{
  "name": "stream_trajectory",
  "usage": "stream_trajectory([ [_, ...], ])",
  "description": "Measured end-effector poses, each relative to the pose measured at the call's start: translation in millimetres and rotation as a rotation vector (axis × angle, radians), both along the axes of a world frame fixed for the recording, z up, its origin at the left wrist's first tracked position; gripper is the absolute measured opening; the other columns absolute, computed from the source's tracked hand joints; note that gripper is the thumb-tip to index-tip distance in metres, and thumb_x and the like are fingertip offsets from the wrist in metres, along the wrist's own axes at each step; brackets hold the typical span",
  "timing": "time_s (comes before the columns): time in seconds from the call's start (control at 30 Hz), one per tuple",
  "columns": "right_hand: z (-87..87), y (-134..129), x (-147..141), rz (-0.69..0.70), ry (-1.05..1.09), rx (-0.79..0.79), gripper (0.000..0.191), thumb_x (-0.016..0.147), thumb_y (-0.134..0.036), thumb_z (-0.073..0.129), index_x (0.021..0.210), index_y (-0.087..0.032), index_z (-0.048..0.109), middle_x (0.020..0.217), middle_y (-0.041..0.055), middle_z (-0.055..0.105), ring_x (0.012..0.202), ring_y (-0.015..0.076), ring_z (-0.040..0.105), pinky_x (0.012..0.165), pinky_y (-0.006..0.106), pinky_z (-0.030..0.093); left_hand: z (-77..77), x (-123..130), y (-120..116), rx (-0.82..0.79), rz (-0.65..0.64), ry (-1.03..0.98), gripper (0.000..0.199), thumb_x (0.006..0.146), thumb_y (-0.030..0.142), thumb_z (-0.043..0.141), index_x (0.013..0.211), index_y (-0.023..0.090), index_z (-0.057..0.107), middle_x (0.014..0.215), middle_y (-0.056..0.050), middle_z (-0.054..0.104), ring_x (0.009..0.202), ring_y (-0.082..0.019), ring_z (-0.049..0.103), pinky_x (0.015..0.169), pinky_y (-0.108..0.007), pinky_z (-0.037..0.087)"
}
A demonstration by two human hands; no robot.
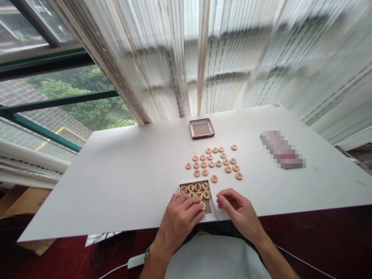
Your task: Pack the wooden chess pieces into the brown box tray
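Note:
My left hand [183, 211] lies over the near part of an open shallow box [213, 209] at the table's front edge. Its fingertips are closed on a round wooden Chinese chess piece [203, 206], low inside the box. Rows of pieces with black characters, such as a chess piece [205, 186] in the far corner, lie face up in the box; my fingers hide some of them. Just right of the box, my right hand [236, 209] has its fingers curled and thumb near the index finger, with nothing visible between them.
Loose red and black pieces, among them a red piece [214, 178], are scattered on the white table [130, 174] beyond the box. An open box lid [202, 128] lies farther back. A blurred-out pinkish object [281, 149] is at the right. Striped curtains [232, 58] hang behind the table.

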State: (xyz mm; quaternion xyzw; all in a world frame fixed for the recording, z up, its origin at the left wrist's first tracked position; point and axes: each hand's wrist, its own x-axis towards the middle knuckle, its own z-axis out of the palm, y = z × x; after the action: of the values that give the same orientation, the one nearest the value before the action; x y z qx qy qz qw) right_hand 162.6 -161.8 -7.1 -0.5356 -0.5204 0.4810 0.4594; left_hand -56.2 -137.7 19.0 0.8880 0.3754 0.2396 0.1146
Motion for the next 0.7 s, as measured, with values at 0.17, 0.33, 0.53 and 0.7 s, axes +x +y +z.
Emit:
stream_trajectory([
  [0.17, 2.0, 0.4, 0.4, -0.005, -0.014, 0.009, 0.025, 0.094, -0.044, 0.061, 0.094, -0.021, 0.068, 0.084, 0.0037, 0.069, 0.075, 0.0178, 0.067, 0.071, 0.027, 0.054, 1.0, 0.9, 1.9, -0.018, 0.011, 0.020, 0.005, 0.093, 0.021, 0.065, 0.095, 0.024, 0.069, 0.096, -0.001, 0.074, 0.088, -0.020, 0.065, 0.085, -0.041, 0.047],
  [0.33, 2.7, 0.1, 0.3, 0.002, -0.013, 0.012, 0.024, 0.094, -0.044, 0.061, 0.094, -0.021, 0.068, 0.084, 0.0039, 0.069, 0.075, 0.0182, 0.067, 0.072, 0.027, 0.055, 1.8, 1.8, 3.9, -0.035, 0.013, 0.042, 0.006, 0.092, 0.021, 0.066, 0.096, 0.024, 0.069, 0.096, -0.002, 0.072, 0.089, -0.020, 0.063, 0.087, -0.042, 0.046],
  [0.53, 1.8, -0.1, -0.1, 0.000, -0.009, 0.010, 0.024, 0.094, -0.043, 0.061, 0.094, -0.021, 0.068, 0.084, 0.0035, 0.069, 0.075, 0.0180, 0.067, 0.072, 0.027, 0.055, 2.7, 3.0, 4.3, -0.028, 0.041, 0.040, 0.004, 0.088, 0.024, 0.072, 0.090, 0.024, 0.069, 0.092, -0.001, 0.072, 0.088, -0.021, 0.063, 0.089, -0.045, 0.044],
  [0.7, 1.9, 0.0, -0.7, -0.001, 0.002, 0.015, 0.024, 0.094, -0.043, 0.062, 0.094, -0.021, 0.068, 0.085, 0.0042, 0.069, 0.075, 0.0181, 0.067, 0.072, 0.027, 0.056, 3.7, 7.9, 3.7, -0.011, 0.046, 0.026, 0.003, 0.088, 0.025, 0.072, 0.089, 0.024, 0.070, 0.090, -0.002, 0.071, 0.089, -0.022, 0.063, 0.087, -0.044, 0.046],
])
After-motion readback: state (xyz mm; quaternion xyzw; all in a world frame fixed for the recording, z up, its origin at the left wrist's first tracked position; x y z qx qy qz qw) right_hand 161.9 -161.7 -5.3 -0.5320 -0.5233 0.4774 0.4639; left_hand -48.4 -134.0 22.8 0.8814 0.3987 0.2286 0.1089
